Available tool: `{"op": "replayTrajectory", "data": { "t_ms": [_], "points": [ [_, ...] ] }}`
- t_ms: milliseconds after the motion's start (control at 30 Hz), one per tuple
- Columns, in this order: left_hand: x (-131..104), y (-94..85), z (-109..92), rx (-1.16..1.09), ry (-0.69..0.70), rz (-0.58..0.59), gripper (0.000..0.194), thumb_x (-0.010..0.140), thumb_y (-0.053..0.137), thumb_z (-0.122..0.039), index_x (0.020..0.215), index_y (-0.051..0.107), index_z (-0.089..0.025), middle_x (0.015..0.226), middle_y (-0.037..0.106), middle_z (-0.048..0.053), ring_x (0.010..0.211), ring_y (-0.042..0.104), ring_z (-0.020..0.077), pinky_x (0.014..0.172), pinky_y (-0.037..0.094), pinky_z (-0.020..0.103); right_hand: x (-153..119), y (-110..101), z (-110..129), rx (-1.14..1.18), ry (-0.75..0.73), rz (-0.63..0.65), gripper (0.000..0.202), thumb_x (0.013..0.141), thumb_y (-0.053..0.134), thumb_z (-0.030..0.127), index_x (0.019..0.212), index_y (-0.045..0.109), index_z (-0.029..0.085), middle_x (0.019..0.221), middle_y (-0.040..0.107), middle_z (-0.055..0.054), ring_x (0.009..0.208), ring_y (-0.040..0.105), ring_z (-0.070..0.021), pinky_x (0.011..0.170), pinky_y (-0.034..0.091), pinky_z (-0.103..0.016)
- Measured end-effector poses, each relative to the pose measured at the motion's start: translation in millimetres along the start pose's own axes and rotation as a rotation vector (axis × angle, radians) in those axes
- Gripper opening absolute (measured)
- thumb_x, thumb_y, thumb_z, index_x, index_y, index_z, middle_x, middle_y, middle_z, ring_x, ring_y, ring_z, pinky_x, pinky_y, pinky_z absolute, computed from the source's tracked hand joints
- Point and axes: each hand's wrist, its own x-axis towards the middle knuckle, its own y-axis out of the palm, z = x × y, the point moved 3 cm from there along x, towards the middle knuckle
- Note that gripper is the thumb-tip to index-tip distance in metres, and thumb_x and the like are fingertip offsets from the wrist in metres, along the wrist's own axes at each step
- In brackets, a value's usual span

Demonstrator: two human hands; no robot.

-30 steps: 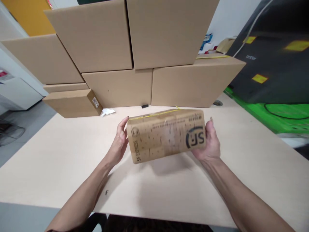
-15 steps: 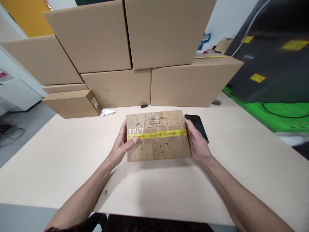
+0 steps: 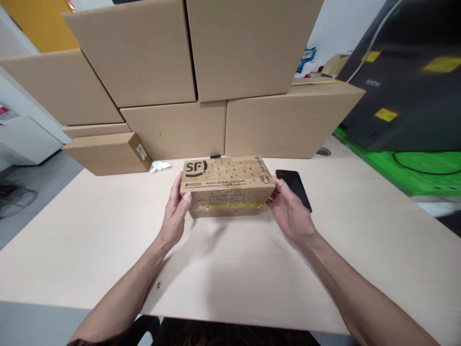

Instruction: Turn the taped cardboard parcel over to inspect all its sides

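A small brown cardboard box with black SF print, scattered dark marks and yellow tape on its near side is held between both hands over the table's middle. My left hand grips its left end, thumb at the near corner. At the right end, my right hand holds the near corner with its fingers, some of them hidden by the box. Just beyond my right hand, a black phone lies flat on the table.
Large cardboard boxes are stacked across the back of the light table. A flatter box and a crumpled white tissue are at back left. A dark machine stands on green material at right.
The small box has turned in my hands: its printed SF face now shows on top, and the yellow-taped face has tipped down toward the table and is foreshortened.
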Motion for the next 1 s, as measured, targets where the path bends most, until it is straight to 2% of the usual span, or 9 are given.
{"op": "replayTrajectory", "data": {
  "t_ms": [133, 200, 333, 433, 567, 700, 867, 933, 1000],
  "points": [
    [3.2, 3.9, -5.3, -0.164, 0.016, -0.061, 0.066, 0.087, 0.083, -0.061, 0.144, 0.062, -0.034, 0.166, 0.054, 0.006, 0.162, 0.038, 0.0333, 0.132, 0.038, 0.052, -13.1, 7.1, 15.3, -0.056, -0.238, 0.137, 0.041, 0.1, 0.06, 0.061, 0.133, 0.077, 0.044, 0.157, 0.066, 0.006, 0.157, 0.05, -0.03, 0.133, 0.036, -0.056],
    [5.9, 5.4, -2.9, -0.268, -0.052, -0.09, 0.058, 0.087, 0.084, -0.058, 0.135, 0.068, -0.031, 0.159, 0.061, 0.006, 0.159, 0.044, 0.0333, 0.127, 0.044, 0.051, -23.6, 11.3, 25.6, -0.075, -0.36, 0.173, 0.044, 0.099, 0.061, 0.062, 0.134, 0.078, 0.041, 0.154, 0.069, 0.005, 0.158, 0.048, -0.03, 0.136, 0.032, -0.054],
    [7.8, 9.2, 4.6, -0.39, -0.195, -0.072, 0.049, 0.087, 0.083, -0.052, 0.126, 0.072, -0.025, 0.149, 0.07, 0.008, 0.15, 0.054, 0.0341, 0.119, 0.052, 0.05, -36.9, 15.8, 39.4, -0.074, -0.504, 0.043, 0.043, 0.094, 0.068, 0.061, 0.133, 0.077, 0.044, 0.159, 0.064, 0.009, 0.165, 0.037, -0.0281, 0.139, 0.026, -0.051],
    [4.4, 9.7, 5.3, -0.363, -0.265, -0.07, 0.055, 0.084, 0.088, -0.046, 0.132, 0.066, -0.03, 0.15, 0.067, 0.005, 0.137, 0.063, 0.0305, 0.11, 0.057, 0.049, -29.7, 8.8, 35.0, -0.107, -0.405, -0.21, 0.039, 0.095, 0.073, 0.052, 0.133, 0.073, 0.047, 0.165, 0.055, 0.011, 0.168, 0.03, -0.0244, 0.141, 0.017, -0.051],
    [-0.4, 10.7, 0.1, -0.28, -0.35, -0.054, 0.067, 0.082, 0.09, -0.05, 0.14, 0.06, -0.035, 0.147, 0.068, 0.005, 0.115, 0.069, 0.0258, 0.102, 0.06, 0.048, -9.8, -7.9, 19.7, -0.068, -0.056, -0.41, 0.047, 0.085, 0.079, 0.059, 0.125, 0.073, 0.034, 0.153, 0.067, -0.004, 0.159, 0.045, -0.0355, 0.136, 0.026, -0.064],
    [3.8, 8.7, -0.1, -0.329, -0.331, -0.045, 0.055, 0.084, 0.086, -0.05, 0.134, 0.068, -0.033, 0.145, 0.069, 0.003, 0.102, 0.069, 0.0216, 0.09, 0.063, 0.041, -8.8, -4.6, 24.8, -0.014, -0.081, -0.314, 0.046, 0.079, 0.085, 0.056, 0.118, 0.076, 0.033, 0.14, 0.075, -0.005, 0.154, 0.052, -0.0357, 0.135, 0.029, -0.064],
    [12.2, 0.4, 17.3, -0.423, -0.386, -0.119, 0.037, 0.084, 0.085, -0.035, 0.118, 0.075, -0.025, 0.115, 0.077, 0.002, 0.086, 0.068, 0.0144, 0.076, 0.061, 0.027, -25.9, 11.3, 38.4, 0.043, -0.313, -0.194, 0.052, 0.082, 0.082, 0.044, 0.133, 0.073, 0.04, 0.16, 0.061, 0.004, 0.163, 0.039, -0.0279, 0.14, 0.02, -0.056],
    [13.0, -2.6, 21.4, -0.346, -0.393, -0.137, 0.04, 0.082, 0.088, -0.03, 0.118, 0.076, -0.02, 0.113, 0.077, 0.004, 0.09, 0.069, 0.0142, 0.078, 0.061, 0.025, -24.6, 11.1, 35.6, 0.107, -0.276, -0.206, 0.053, 0.083, 0.08, 0.042, 0.135, 0.07, 0.041, 0.161, 0.06, 0.003, 0.165, 0.036, -0.0285, 0.14, 0.016, -0.059],
    [12.6, -4.4, 22.9, -0.224, -0.403, -0.121, 0.045, 0.08, 0.09, -0.028, 0.121, 0.075, -0.017, 0.115, 0.077, 0.006, 0.091, 0.069, 0.0159, 0.075, 0.062, 0.026, -18.9, 10.9, 28.4, 0.132, -0.168, -0.176, 0.049, 0.083, 0.078, 0.04, 0.131, 0.07, 0.04, 0.155, 0.064, 0.0, 0.161, 0.042, -0.0311, 0.138, 0.022, -0.063]
  ]
}}
